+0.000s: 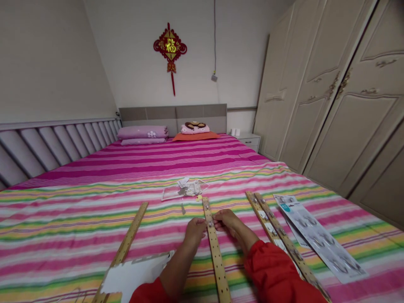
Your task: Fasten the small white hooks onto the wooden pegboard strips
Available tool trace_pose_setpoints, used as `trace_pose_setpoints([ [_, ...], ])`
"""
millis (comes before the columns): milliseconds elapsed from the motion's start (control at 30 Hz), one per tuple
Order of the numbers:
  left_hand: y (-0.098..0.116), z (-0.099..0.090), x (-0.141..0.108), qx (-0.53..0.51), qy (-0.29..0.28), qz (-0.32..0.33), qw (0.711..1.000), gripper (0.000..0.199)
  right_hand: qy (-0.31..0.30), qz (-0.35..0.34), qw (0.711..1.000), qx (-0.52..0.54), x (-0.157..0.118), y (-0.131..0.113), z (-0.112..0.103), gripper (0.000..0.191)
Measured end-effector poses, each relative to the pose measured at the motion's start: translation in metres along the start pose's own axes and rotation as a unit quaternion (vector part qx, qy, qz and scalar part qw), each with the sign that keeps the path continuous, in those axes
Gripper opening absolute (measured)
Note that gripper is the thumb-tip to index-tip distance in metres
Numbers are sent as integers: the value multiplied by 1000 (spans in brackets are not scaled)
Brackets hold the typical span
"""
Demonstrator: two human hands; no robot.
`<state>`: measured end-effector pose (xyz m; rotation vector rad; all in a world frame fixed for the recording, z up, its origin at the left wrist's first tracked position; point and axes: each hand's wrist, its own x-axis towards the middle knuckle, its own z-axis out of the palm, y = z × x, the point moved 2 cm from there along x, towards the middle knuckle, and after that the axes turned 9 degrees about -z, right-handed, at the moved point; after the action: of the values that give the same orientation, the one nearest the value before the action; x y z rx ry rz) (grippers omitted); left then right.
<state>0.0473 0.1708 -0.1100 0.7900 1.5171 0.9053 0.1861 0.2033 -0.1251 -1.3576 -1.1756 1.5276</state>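
Observation:
A long wooden strip with rows of holes [215, 252] lies on the bed between my hands. My left hand [195, 230] has its fingers bent closed against the strip's left edge. On the opposite edge, my right hand [226, 220] pinches at the strip, its fingertips beside a small metal hook [210, 224]. Another metal piece [206, 206] sits nearer the strip's far end. Whether either hand also pinches a small part is too fine to tell.
Two more wooden strips [282, 232] with hooks lie to the right, beside packs of hooks [320, 235]. Left are another strip [131, 233] and a white sheet [135, 275]. Clear packaging [186, 189] and a small pointed piece [183, 208] lie ahead on the striped sheet [78, 219].

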Motion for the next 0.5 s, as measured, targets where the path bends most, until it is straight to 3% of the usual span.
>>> trace_pose_setpoints([
  [267, 0, 3, 1, 43, 7, -6, 999, 11, 7, 14, 1000, -24, -2, -5, 2, 25],
  [500, -4, 7, 8, 106, -2, -26, 994, 21, 17, 21, 999, -39, -1, -5, 5, 27],
])
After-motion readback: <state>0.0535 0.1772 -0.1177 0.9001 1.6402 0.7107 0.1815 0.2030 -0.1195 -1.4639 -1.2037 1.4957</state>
